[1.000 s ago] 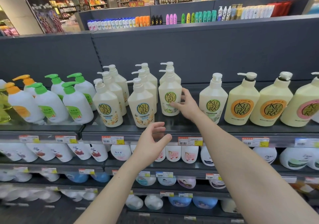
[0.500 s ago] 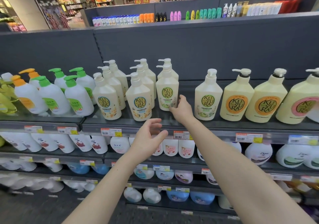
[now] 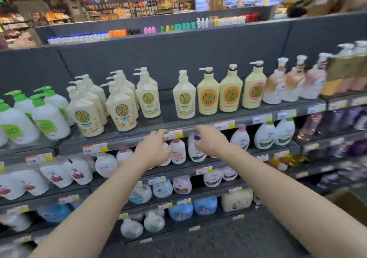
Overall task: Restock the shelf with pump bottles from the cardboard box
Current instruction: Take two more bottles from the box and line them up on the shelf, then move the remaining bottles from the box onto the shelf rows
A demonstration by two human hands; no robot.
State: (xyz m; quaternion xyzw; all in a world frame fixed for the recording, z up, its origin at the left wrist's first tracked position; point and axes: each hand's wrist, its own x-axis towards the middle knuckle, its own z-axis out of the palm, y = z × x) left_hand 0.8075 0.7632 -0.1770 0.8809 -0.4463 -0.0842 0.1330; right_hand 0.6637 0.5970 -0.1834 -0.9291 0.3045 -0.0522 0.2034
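Note:
Cream pump bottles stand in rows on the top shelf (image 3: 170,123). The front bottle of the third row (image 3: 149,100) stands free, with a gap to its right before a single cream bottle (image 3: 184,100). My left hand (image 3: 154,148) hovers just below the shelf's front edge with its fingers apart, holding nothing. My right hand (image 3: 210,138) is level with it, a little to the right, fingers loosely curled and empty. Both hands are in front of the second shelf's small bottles. The cardboard box is not clearly in view; a blurred brown shape (image 3: 347,200) shows at the lower right.
White bottles with green pumps (image 3: 49,116) fill the top shelf's left end. Yellow bottles with orange labels (image 3: 219,94) and pink ones (image 3: 309,82) stand to the right. Lower shelves hold several small white and blue bottles. The floor (image 3: 228,241) lies below.
My right hand has let go of the front bottle of the third row and dropped below the shelf edge. The view has swung to the right, and both hands are now side by side.

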